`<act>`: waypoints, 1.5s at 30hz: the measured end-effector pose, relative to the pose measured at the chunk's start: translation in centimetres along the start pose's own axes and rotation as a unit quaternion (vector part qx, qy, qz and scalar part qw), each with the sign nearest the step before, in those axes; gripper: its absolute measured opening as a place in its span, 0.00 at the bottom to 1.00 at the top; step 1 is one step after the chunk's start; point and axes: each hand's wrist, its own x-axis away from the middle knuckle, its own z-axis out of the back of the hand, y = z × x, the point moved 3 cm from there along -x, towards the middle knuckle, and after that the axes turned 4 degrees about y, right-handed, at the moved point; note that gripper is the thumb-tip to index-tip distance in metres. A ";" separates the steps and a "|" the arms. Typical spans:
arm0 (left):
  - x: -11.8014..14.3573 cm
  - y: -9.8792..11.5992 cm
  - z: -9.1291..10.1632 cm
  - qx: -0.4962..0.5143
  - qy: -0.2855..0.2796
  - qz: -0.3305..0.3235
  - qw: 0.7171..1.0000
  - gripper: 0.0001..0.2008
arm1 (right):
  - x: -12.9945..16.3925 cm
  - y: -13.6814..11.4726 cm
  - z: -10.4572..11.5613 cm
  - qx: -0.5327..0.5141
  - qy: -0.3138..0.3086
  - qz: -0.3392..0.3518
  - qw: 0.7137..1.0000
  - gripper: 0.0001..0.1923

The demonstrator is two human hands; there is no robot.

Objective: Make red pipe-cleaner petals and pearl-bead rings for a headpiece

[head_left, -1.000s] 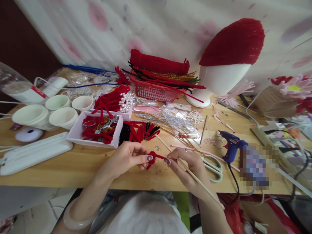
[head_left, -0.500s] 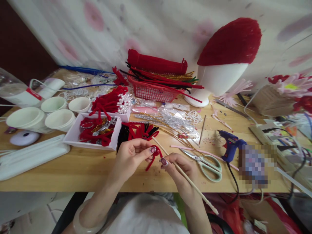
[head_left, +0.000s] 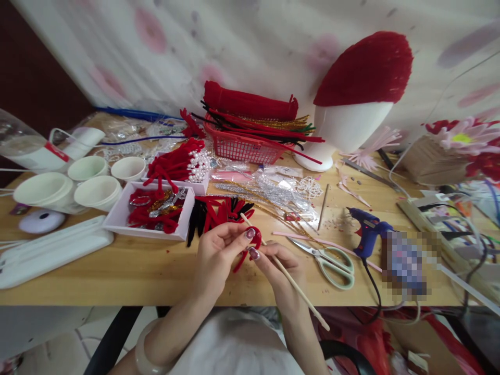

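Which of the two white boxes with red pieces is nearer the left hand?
The front box, holding red, gold and silver pieces, is nearer the left hand. The rear box holds red stems with white beads.

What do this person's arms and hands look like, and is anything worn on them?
Both forearms are bare as far as they show, with no sleeves or gloves. The left one wears a smooth, pale, rounded bangle; none shows on the right. On the left hand and right hand, the thumbnails have shiny polish, dark reddish with paler patches.
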 end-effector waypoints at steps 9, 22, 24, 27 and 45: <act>0.1 -0.9 -0.3 0.046 0.053 0.035 0.997 0.10 | 0.1 0.9 0.2 0.012 -0.010 -0.021 1.000 0.07; -0.1 -0.2 -0.2 -0.016 0.004 -0.001 1.000 0.10 | 0.2 1.5 0.4 0.021 -0.003 -0.020 1.000 0.10; 0.0 -0.4 -0.2 -0.017 0.005 0.002 1.000 0.10 | 0.3 1.6 0.3 0.025 -0.012 -0.026 0.999 0.11; 0.1 -0.7 -0.1 0.001 0.008 0.026 1.000 0.11 | 0.5 1.6 0.2 0.022 -0.030 -0.029 0.999 0.11; 0.3 -1.2 0.0 0.071 0.004 0.070 0.995 0.16 | 0.5 1.7 0.4 0.030 -0.019 0.040 0.999 0.08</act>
